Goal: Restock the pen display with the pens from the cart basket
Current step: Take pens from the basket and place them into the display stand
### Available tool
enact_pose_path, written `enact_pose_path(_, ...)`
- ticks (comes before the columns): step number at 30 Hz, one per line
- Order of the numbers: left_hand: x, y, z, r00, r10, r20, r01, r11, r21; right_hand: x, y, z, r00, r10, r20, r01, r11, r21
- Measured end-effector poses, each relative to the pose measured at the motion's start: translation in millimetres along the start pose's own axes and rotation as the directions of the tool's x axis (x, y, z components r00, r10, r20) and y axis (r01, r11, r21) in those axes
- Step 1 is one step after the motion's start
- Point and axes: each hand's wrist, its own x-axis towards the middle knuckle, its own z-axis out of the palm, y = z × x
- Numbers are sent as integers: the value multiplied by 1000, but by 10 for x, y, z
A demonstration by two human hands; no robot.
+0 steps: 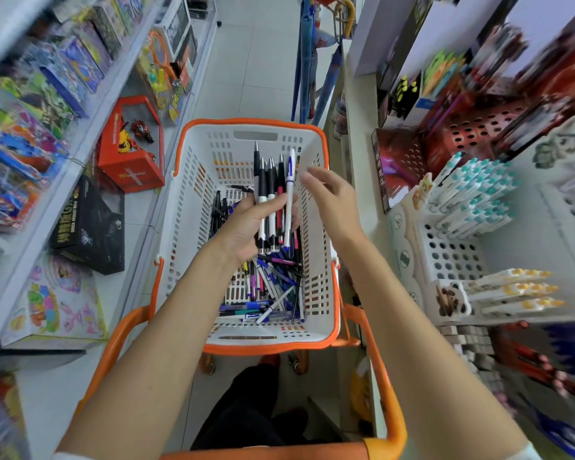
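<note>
Now, over the basket [193, 200]. One white basket with an orange rim, seated in one orange cart [389, 393].

My left hand [243, 227] grips a bundle of pens [273, 190], fingers curled round the barrels, tips pointing away from me. I count five for certain: four black-and-white, one white-and-blue. A sixth may hide behind.

My right hand [332, 200] hangs just beside the bundle, fingers loosely spread and holding nothing.

Loose pens [273, 283] cover the basket floor below: blue, black, purple, white. Too tangled to count.

The pen display [452, 257], a white perforated rack, stands on the shelf to my right. It holds a cluster of teal-capped pens [475, 194] and three rows of yellow-tipped pens [512, 288].

Left shelf: one black box [90, 227] and one red box [130, 151]. Print on both is too blurred to read.
</note>
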Motion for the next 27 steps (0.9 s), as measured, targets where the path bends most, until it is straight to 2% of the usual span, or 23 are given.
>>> enact_pose_path(2,-32,-10,8,999,-20,28,18,996,87,13,-67,-17,987,-5,162,7,1000,-12)
enact_pose_path(4,-43,-31,3,999,-25,46,17,986,169,5,-97,-19,977,-16,214,17,1000,-3)
enact_pose_path(7,-66,-14,14,997,-41,67,26,977,212,8,-75,-75,974,10,227,-32,995,94)
enact_pose_path(10,-72,11,-1,996,-54,74,40,984,171,2,-18,-140,967,32,251,-94,967,238)
enact_pose_path(16,-91,-7,13,995,-56,81,47,993,108,-1,42,-139,965,55,258,-157,906,394)
enact_pose_path(21,-119,-25,34,997,-75,8,73,987,144,-31,32,-122,955,52,292,-174,895,410)
enact_pose_path(27,-109,27,46,991,-130,20,125,978,164,-71,20,-106,964,61,259,-152,925,349)
